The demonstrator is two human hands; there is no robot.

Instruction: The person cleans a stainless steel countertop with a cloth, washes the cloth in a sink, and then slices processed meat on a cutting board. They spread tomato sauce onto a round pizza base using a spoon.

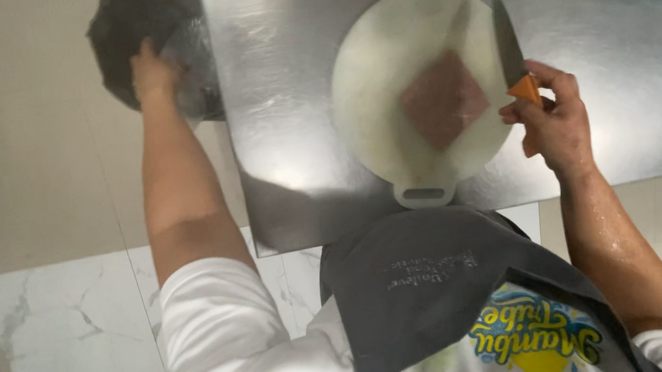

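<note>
On the bench (293, 89), keep your right hand (553, 123) clenched on the knife (510, 47) beside the meat (443, 100); left hand (152, 73) grip on the black bag (127, 25) unclear.

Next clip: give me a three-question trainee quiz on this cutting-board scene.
1. True or false: the right hand holds a knife with an orange handle.
2. What lies on the round white board? A) a reddish-brown slab B) a loaf C) nothing
3. Where does the left hand reach?

Key:
1. True.
2. A, the slab.
3. Off the steel table, into a dark bin lined with clear plastic, at its left edge.
</note>
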